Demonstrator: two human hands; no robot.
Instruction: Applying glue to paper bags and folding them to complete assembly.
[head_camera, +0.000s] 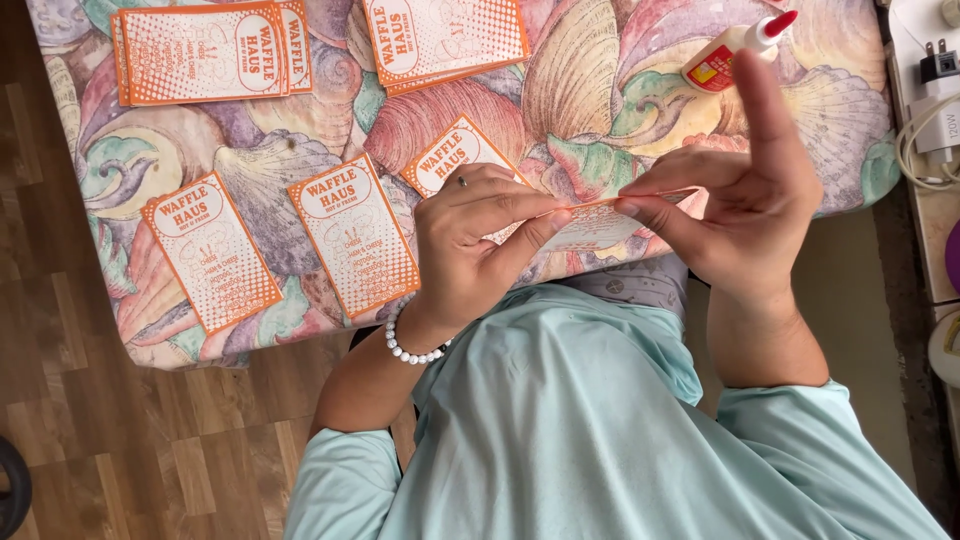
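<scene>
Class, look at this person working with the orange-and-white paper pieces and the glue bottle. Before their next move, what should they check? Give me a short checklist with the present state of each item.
1. Both hands grip the paper piece: ok, left hand and right hand pinch it at opposite ends.
2. Piece held clear of the patterned cushion: ok, it appears lifted.
3. Glue bottle within reach: ok, it lies just beyond the right hand.
4. Bottle's red cap shut: cannot tell.
5. Spare printed sheets laid out flat: ok, several lie beside the left hand.
6. Glue already on the piece: cannot tell.
</scene>
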